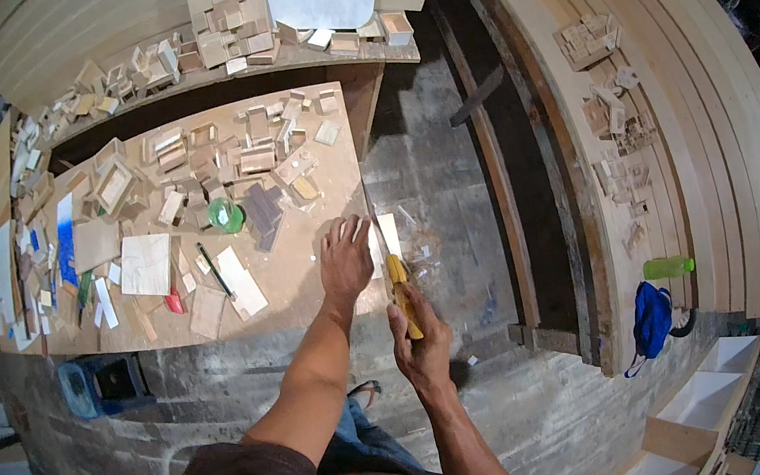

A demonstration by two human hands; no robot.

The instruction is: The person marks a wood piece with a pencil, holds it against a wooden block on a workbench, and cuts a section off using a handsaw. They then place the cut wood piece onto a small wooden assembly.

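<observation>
At the right edge of the wooden worktable (301,298), my left hand (346,252) lies with its fingers stretched out, pressed near a thin pale strip (374,260) at the edge. My right hand (421,330) grips the yellow handle (397,269) of a tool, its thin dark blade running forward along the table edge beside my left fingers. Small wooden boxes (117,186), loose panels (145,265), a green container (224,215) and a dark pencil-like stick (215,268) lie farther left on the table.
A shelf with wooden blocks (220,20) stands behind. To the right, long stacked boards (719,138) carry small assemblies, a green bottle (668,267) and a blue bag (648,315). A blue bin (92,384) sits under the table; white-lined boxes (699,396) are at lower right.
</observation>
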